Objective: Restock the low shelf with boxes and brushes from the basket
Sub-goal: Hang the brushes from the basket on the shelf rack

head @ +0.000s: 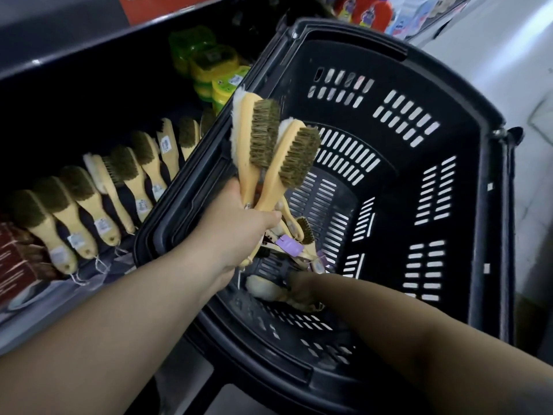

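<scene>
Your right hand (300, 290) reaches down into the near end of the basket (449, 85) and lies in deep shadow on its floor. You cannot tell whether its fingers are curled round anything. A pale, fluffy brush head (263, 290) sits just to its left, touching or nearly touching it.

A little farther in, loose brushes (303, 232) lie in a heap on the slotted basket floor, with a purple tag (287, 244) among them.

Your left hand (236, 229) is clenched around the handles of two brushes (264, 136), holding them up above the left rim of the basket. Both have light yellow-tan handles, brown bristles on one face and a white fleecy pad on the back. Their heads fan out up and away from your fist, and the handle ends poke out below your palm.

The basket itself is black plastic with slotted walls, tilted towards the shelving on the left.

To the left, on the low shelf (18, 319), a row of brushes (89, 199) of the same kind lies side by side, handles towards you, each with a small label. A red box (15, 259) sits at the near left end of the row.

Farther back on the shelf stand green and yellow tubs (215, 64), and bottles (365, 10) show at the far top.
</scene>
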A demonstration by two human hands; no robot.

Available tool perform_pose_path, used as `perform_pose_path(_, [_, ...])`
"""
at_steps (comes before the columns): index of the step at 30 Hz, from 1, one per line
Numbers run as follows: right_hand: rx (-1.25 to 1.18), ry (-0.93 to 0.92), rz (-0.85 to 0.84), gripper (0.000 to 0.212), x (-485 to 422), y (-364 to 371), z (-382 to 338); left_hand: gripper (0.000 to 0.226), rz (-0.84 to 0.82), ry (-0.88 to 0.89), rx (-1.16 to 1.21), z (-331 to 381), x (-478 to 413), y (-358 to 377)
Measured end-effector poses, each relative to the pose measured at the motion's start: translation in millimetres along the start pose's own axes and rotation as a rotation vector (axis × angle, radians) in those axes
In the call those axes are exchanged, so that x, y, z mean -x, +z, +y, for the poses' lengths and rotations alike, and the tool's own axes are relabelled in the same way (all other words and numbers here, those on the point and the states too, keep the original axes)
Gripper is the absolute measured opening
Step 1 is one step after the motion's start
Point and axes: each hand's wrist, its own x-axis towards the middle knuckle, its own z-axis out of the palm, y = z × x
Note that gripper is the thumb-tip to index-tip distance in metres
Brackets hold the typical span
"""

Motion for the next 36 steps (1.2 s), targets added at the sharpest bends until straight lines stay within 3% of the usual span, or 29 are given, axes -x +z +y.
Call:
perform_pose_path(8, [-0.329,0.212,-0.183,0.046,-2,19,-7,0.013,0.010,0.067,0.012,-1,6,-1])
perform_pose_path(13, [-0.537,0.184,-0.099,0.027,28,-29,-12,0.008,0.018,0.088,0.079,0,7,-4])
perform_pose_path(16, [-1.080,0.085,0.152,0.009,70,-73,-16,0.011,0.004,0.087,0.140,1,7,-4])
perform_pose_path(18, [-1.632,-0.051,0.299,0.019,105,-91,-21,0.013,0.000,0.100,0.156,3,8,-3])
perform_pose_path(20, [-1.880,-0.205,0.331,0.034,135,-102,-26,0.013,-0.003,0.109,0.161,4,9,-1])
perform_pose_path(24, [-1.898,-0.380,0.492,0.039,164,-112,-43,0.018,-0.039,0.077,0.182,4,11,2])
perform_pose_path(27, [-1.863,-0.444,0.580,0.025,169,-114,-55,0.024,-0.051,0.053,0.198,7,14,2])
perform_pose_path(32, [-1.946,-0.429,0.546,0.012,169,-116,-60,0.022,-0.088,0.047,0.222,3,17,1])
perform_pose_path(36, [-1.928,-0.405,0.588,0.024,164,-114,-61,0.023,-0.109,0.091,0.274,4,21,5])
